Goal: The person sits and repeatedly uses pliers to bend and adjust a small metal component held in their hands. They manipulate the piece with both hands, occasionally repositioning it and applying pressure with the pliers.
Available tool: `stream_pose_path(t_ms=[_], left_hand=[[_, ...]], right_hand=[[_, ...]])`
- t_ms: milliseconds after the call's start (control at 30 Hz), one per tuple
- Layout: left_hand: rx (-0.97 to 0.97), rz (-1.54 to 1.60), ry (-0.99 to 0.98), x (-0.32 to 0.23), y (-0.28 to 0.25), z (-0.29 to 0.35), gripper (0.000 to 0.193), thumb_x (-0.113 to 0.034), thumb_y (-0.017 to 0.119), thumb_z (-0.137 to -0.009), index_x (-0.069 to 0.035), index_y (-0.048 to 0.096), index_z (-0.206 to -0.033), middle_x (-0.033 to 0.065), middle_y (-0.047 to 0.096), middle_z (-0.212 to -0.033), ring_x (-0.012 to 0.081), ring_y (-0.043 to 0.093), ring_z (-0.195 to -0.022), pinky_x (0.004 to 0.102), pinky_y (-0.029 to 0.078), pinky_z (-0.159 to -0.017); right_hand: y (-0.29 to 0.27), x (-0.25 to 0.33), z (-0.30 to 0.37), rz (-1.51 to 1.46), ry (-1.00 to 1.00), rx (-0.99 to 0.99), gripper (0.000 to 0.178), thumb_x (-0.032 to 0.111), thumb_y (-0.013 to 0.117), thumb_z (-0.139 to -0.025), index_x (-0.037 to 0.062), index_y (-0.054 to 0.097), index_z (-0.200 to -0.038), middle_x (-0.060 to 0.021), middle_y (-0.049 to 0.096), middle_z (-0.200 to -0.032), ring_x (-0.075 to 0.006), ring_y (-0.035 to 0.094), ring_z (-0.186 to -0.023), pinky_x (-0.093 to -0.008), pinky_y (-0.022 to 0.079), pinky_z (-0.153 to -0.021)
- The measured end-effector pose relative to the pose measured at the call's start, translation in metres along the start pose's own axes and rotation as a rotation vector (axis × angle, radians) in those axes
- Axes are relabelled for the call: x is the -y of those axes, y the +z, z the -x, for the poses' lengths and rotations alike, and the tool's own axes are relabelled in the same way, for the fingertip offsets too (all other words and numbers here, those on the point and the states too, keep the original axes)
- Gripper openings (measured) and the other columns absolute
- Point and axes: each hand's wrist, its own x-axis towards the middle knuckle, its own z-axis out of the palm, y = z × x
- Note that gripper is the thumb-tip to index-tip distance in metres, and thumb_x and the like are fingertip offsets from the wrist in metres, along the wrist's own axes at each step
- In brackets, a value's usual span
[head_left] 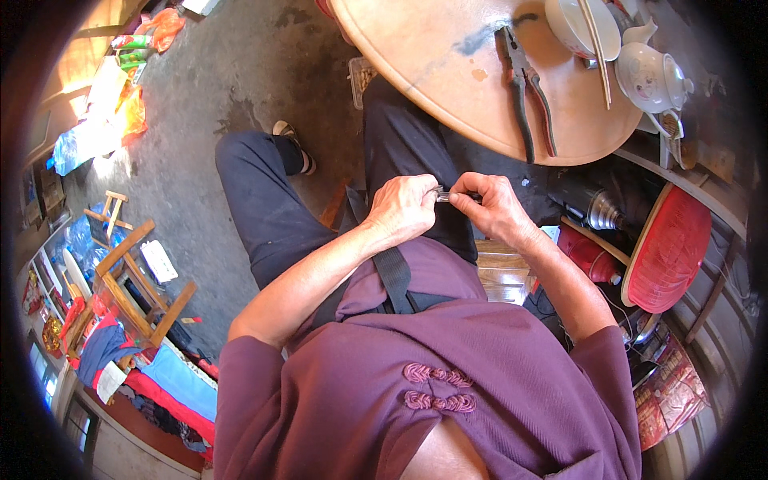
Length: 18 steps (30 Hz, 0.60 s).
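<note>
My left hand (402, 206) and my right hand (491, 206) meet over my lap, both closed. Between their fingertips is a small shiny metal piece (442, 197), perhaps a buckle; its exact kind is too small to tell. My right thumb presses on one end of it, and the left fingers pinch the other. A black strap (393, 276) lies over my lap and passes under my left wrist; whether it joins the metal piece is hidden. Beyond my right hand, a pair of pliers (520, 84) with dark and red handles lies on the round table.
The round table (432, 72) stands ahead, bearing a white bowl (572, 24), chopsticks (596, 52) and a white teapot (646, 76). To the right are a red round stool (670, 252) and a metal flask (602, 210). A wooden chair (132, 280) with clothes is at left.
</note>
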Motion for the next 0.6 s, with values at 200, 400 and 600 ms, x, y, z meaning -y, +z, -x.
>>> stream_pose_path(t_ms=[200,400,600], left_hand=[[0.014,0.026,-0.013,0.0018,0.0007,-0.0007,0.016,-0.013,0.05,-0.086,-0.001,0.06,-0.089,0.0227,0.06,-0.075,0.0391,0.061,-0.077,0.0452,0.045,-0.067],[0.023,0.02,-0.039,-0.0033,-0.0008,-0.0005,0.016,-0.014,0.051,-0.087,-0.001,0.06,-0.089,0.0226,0.06,-0.076,0.0383,0.061,-0.077,0.0448,0.045,-0.067],[0.021,0.008,-0.024,0.0008,0.0017,-0.0015,0.016,-0.014,0.052,-0.087,-0.001,0.06,-0.088,0.0227,0.06,-0.077,0.0388,0.061,-0.077,0.0451,0.045,-0.067]], right_hand=[[-0.0027,-0.0007,-0.0002,0.015,0.007,0.006,0.016,0.013,0.063,-0.086,-0.0027,0.061,-0.084,-0.0085,0.058,-0.064,-0.0108,0.051,-0.062,-0.0299,0.045,-0.059],[-0.0037,-0.0042,-0.0008,0.055,-0.013,-0.003,0.016,0.013,0.063,-0.085,-0.0028,0.061,-0.084,-0.0096,0.058,-0.064,-0.0114,0.051,-0.061,-0.0304,0.045,-0.059],[-0.0008,0.0001,-0.002,0.163,-0.03,-0.033,0.014,0.013,0.063,-0.083,-0.0016,0.061,-0.083,-0.0153,0.059,-0.065,-0.0215,0.058,-0.059,-0.0342,0.046,-0.059]])
